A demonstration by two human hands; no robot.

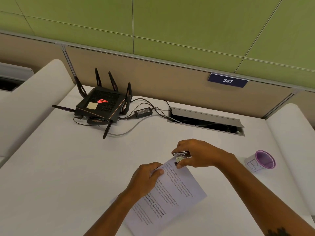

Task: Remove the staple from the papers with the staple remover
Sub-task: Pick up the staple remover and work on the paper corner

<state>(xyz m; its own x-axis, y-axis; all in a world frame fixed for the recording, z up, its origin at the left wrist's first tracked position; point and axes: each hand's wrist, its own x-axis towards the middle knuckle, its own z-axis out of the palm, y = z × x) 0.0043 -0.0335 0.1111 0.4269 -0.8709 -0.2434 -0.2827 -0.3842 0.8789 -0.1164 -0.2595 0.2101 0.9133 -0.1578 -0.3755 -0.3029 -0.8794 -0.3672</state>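
Note:
Printed white papers (172,196) lie at an angle on the white desk, their top corner pointing away from me. My left hand (144,179) presses flat on the papers' upper left edge, thumb on the sheet. My right hand (196,155) grips a dark metal staple remover (181,157) between thumb and fingers, its jaws at the papers' top corner. The staple itself is too small to make out under the jaws.
A black router (100,104) with antennas, its power brick (143,112) and cables sit at the back left. An open cable hatch (206,120) is set in the desk at the back. A purple-rimmed cup (262,160) stands to the right.

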